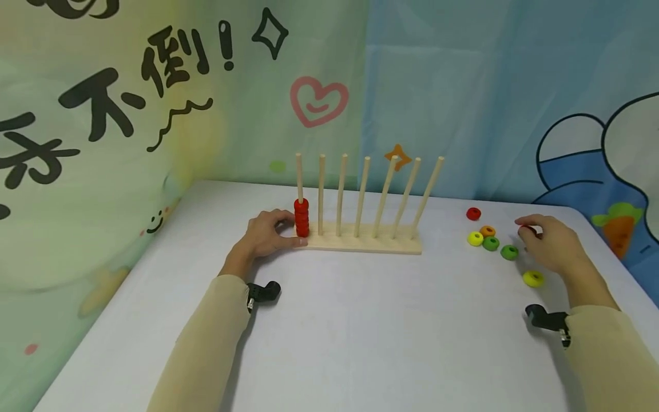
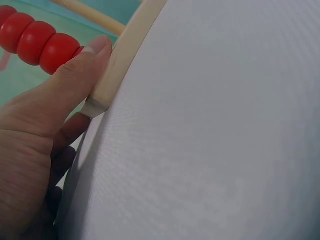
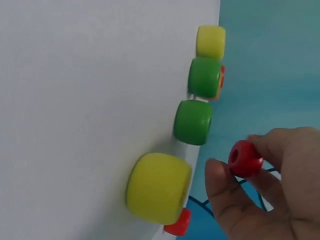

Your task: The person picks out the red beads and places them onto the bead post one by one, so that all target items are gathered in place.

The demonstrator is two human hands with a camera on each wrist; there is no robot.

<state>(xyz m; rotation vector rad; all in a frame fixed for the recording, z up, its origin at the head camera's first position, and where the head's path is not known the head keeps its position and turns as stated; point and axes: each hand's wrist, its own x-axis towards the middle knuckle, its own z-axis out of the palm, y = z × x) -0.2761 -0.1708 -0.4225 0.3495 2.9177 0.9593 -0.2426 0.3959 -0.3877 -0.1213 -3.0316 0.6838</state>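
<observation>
My left hand grips the left end of a wooden peg stand, its thumb along the front edge and the other fingers round the end. Several red beads are stacked on the stand's leftmost peg; the other pegs are bare. Over at the right, my right hand pinches a red bead between thumb and fingers, its hole showing in the right wrist view. Nearest to that hand on the table are a green bead and a yellow bead.
Left of the right hand lie a red bead, an orange bead, a second yellow bead and a second green bead. Behind the white table hangs a printed cloth.
</observation>
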